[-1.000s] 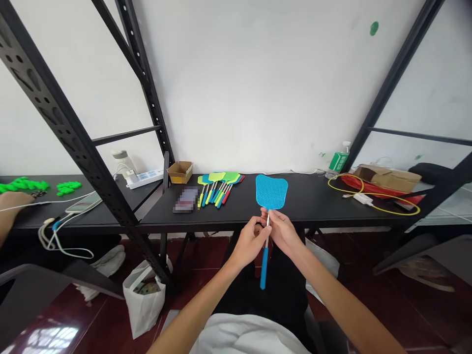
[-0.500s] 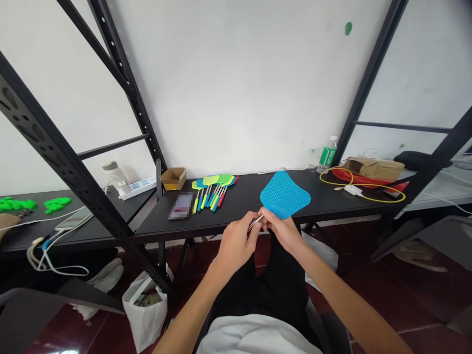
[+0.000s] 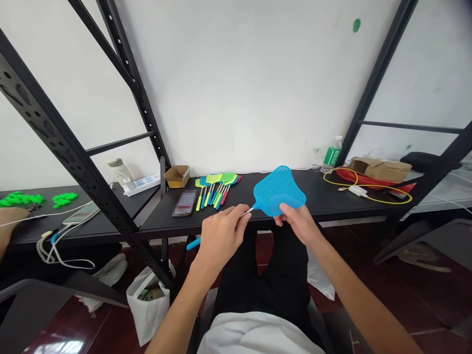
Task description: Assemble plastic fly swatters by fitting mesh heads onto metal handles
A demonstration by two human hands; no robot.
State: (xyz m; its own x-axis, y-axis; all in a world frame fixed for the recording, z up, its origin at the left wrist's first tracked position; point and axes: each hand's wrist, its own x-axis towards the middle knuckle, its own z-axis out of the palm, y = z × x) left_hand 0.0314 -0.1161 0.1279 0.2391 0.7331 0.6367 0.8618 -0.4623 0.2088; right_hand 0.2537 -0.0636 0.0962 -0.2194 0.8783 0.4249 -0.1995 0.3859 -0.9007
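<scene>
My hands hold a blue plastic fly swatter above the front edge of the black table (image 3: 236, 209). Its mesh head (image 3: 279, 191) tilts up and to the right. My right hand (image 3: 297, 221) pinches the lower edge of that head. My left hand (image 3: 221, 241) closes around the thin metal shaft (image 3: 246, 212), and the blue handle grip (image 3: 193, 243) sticks out to the left of it. Several fly swatters in green, blue and red (image 3: 216, 189) lie in a row on the table, apart from my hands.
A small cardboard box (image 3: 177, 176) and a pixelated phone (image 3: 184, 203) sit left of the row. A green-labelled bottle (image 3: 332, 156), yellow cable (image 3: 368, 189) and parcel (image 3: 379, 169) lie right. Another person's hand (image 3: 9, 219) rests near green pieces (image 3: 22, 199). Black shelf uprights (image 3: 66, 142) frame the table.
The swatter has swung from upright to lying sideways, its handle now pointing left. My left hand has moved left along the shaft, and my right hand has shifted onto the mesh head.
</scene>
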